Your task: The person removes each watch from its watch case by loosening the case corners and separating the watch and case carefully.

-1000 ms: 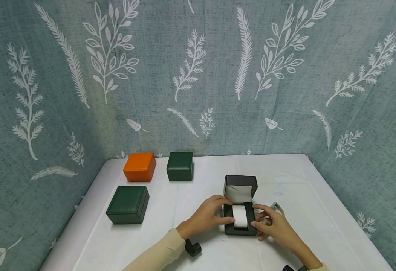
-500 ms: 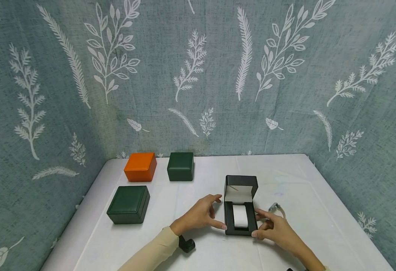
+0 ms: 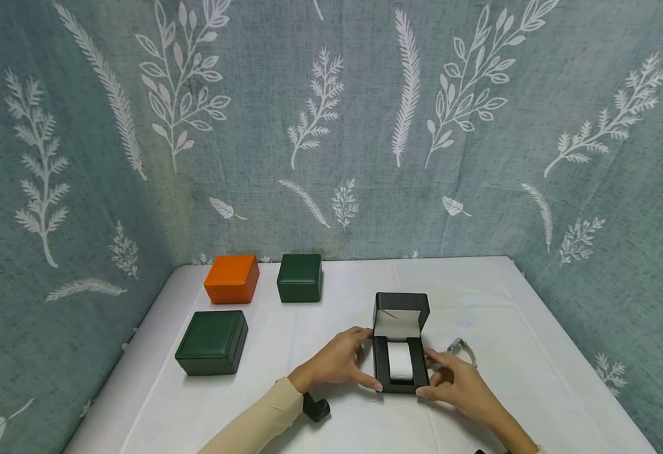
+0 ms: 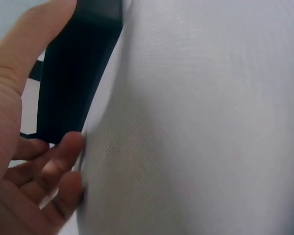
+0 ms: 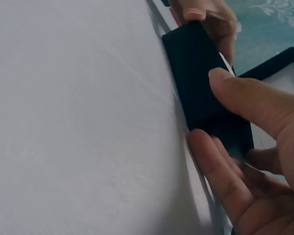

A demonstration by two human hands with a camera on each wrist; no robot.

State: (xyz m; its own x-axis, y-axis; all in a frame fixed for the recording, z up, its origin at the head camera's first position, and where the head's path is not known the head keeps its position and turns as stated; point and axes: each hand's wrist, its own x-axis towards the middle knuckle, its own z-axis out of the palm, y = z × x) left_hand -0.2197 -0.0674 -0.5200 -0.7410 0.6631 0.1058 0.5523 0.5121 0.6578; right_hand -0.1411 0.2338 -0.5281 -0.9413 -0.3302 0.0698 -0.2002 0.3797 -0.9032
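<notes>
A black watch box (image 3: 401, 301) stands on the white table with its lid raised, showing a pale lining. Inside sits a white cushion (image 3: 400, 360). My left hand (image 3: 335, 360) holds the box's left side, thumb at the front corner and fingers towards the hinge. On the right side, my right hand (image 3: 460, 386) grips it, thumb at the near corner and fingers along the wall. Both wrist views show the box's dark outer wall (image 4: 71, 83) between thumb and fingers. Beyond the right hand lies what looks like a wristwatch (image 3: 472, 354), partly hidden.
An orange box (image 3: 231, 279) and a green box (image 3: 299, 277) stand at the back left, lids down. Nearer is a larger green box (image 3: 212, 342). Leaf-patterned cloth (image 3: 365, 126) hangs behind and beside the white table (image 3: 331, 315).
My left hand drew back from over the cushion to the left, then came against the box's left side. The right fingers slid from the rim down its right side. The box stayed put.
</notes>
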